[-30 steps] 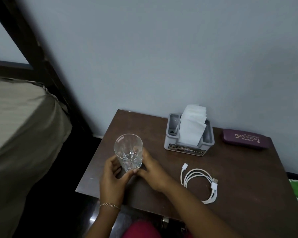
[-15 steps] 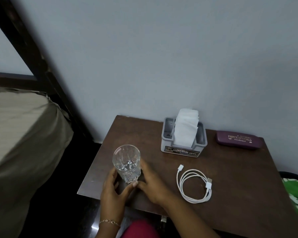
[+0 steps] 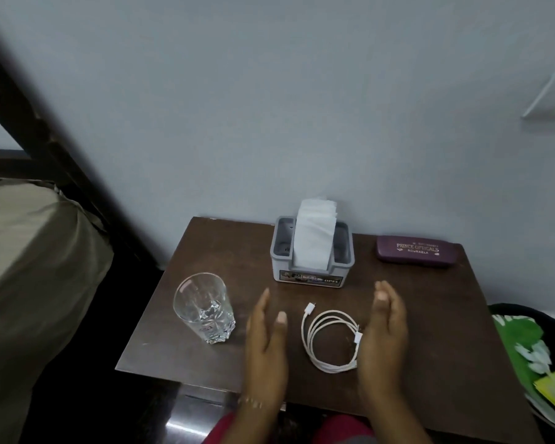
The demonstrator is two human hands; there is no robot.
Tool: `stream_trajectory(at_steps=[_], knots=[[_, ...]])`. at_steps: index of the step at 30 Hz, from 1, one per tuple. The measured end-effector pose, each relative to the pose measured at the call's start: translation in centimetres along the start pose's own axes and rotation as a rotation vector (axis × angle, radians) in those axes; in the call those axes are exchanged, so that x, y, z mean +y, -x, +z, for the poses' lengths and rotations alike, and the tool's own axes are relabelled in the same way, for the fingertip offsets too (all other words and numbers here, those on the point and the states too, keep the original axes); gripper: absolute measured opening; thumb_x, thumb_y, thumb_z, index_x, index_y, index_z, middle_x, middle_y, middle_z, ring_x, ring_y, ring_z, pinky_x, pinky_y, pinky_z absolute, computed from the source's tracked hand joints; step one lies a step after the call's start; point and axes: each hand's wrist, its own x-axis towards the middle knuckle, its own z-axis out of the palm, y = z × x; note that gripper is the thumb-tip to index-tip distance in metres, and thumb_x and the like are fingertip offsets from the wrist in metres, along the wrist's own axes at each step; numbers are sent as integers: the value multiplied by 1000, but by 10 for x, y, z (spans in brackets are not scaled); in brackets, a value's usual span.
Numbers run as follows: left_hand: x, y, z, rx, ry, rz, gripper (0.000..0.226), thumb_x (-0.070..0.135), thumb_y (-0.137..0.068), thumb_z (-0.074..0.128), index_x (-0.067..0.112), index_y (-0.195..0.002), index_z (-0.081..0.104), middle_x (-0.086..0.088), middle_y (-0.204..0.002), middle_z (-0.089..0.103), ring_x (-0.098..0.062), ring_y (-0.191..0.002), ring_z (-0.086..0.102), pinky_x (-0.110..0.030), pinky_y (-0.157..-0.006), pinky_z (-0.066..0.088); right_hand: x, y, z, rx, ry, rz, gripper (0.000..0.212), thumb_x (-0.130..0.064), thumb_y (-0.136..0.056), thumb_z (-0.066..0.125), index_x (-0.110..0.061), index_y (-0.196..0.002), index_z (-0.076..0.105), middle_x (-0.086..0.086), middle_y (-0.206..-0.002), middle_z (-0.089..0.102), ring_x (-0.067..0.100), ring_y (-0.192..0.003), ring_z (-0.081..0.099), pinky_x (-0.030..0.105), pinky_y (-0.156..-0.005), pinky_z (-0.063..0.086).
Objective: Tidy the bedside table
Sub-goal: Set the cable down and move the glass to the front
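We take the tissue holder [image 3: 311, 270] as our marker: it sits at the back of the bedside table [image 3: 430, 331], against the wall, with its white tissues standing upright in it. The spectacle case [image 3: 415, 251] lies closed to the right of the holder, also along the back edge. The glass [image 3: 202, 309] stands upright and empty, in front of the holder and to its left, with neither hand on it. These three look settled to us.

The coiled white cable [image 3: 327, 338] lies directly in front of the holder, and we judge it to be the piece in hand. Our left hand [image 3: 266, 341] and right hand [image 3: 385, 334] flank it with palms facing each other. The fingers are straight and close together and hold nothing. The right palm overlaps the coil's right edge in this view, so we cannot tell whether it touches the cable.

By our reckoning the tidying is well along. What is left is to square up or stow the cable. Perhaps the row also wants a last alignment with the holder.
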Motion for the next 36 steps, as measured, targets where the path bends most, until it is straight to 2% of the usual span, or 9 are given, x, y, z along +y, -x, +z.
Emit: stream_trajectory(at_steps=[6, 9, 12, 15, 24, 27, 29, 33, 36], knots=[[-10, -67, 40, 186, -7, -32, 69, -17, -84, 39, 14, -143, 24, -11, -148, 23, -26, -136, 32, -40, -115, 25, 16, -54, 23, -282, -69, 253, 59, -56, -93, 33, -23, -141, 38, -5, -150, 36, 8, -137, 31, 36, -117, 20], [-22, -78, 45, 184, 33, -1, 74, -19, -75, 35, 15, -141, 30, -13, -145, 30, -27, -133, 38, -49, -112, 31, 17, -60, 40, -388, -66, 302, 88, -83, -69, 40, -28, -138, 44, -8, -145, 43, 7, -134, 37, 39, -117, 24], [-29, -82, 44, 169, 32, 45, 74, -7, -65, 33, 17, -135, 38, -12, -139, 42, -23, -127, 45, -49, -109, 35, 11, -57, 47, -399, 18, 220, 63, -60, -90, 36, -22, -139, 43, -4, -145, 44, 11, -134, 38, 35, -116, 25], [-24, -85, 42, 183, 64, 30, 76, -19, -69, 31, 14, -137, 36, -12, -140, 40, -22, -128, 44, -47, -111, 33, 10, -56, 54, -367, 78, 161, 46, -36, -100, 33, -16, -141, 40, 0, -146, 43, 14, -134, 38, 23, -108, 25], [-8, -106, 30, 411, 42, -18, 82, -24, -74, 27, 12, -147, 14, -15, -152, 18, -24, -140, 25, -29, -114, 22, 2, -37, 101, -444, 139, 139, 47, -32, -101, 32, -15, -144, 33, 3, -149, 38, 17, -136, 36, 7, -89, 21], [-9, -114, 22, 490, -3, -38, 83, -21, -77, 30, 15, -148, 5, -11, -156, 9, -22, -143, 19, -33, -117, 19, 1, -28, 119, -486, 150, 142, 47, -34, -100, 32, -17, -144, 33, 2, -149, 38, 18, -135, 37, 12, -92, 24], [-7, -116, 17, 530, -53, -62, 83, -19, -78, 31, 14, -148, 1, -7, -157, 5, -20, -143, 15, -24, -115, 15, 0, -21, 128, -502, 154, 149, 47, -35, -100, 32, -19, -145, 32, 1, -150, 37, 18, -136, 36, 16, -100, 25], [-2, -115, 13, 524, -74, -56, 78, -20, -81, 29, 7, -147, -2, -11, -157, 4, -20, -143, 12, 4, -93, 4, 1, -11, 140, -483, 156, 156, 49, -37, -100, 32, -17, -145, 30, 3, -152, 34, 19, -138, 33, 29, -114, 25], [-1, -109, 14, 491, -80, -95, 75, -16, -85, 31, 8, -147, -4, -13, -157, 4, -22, -142, 15, 2, -97, 9, 0, -7, 142, -482, 137, 173, 54, -42, -99, 32, -19, -147, 24, 2, -154, 29, 19, -140, 29, 34, -116, 22]])
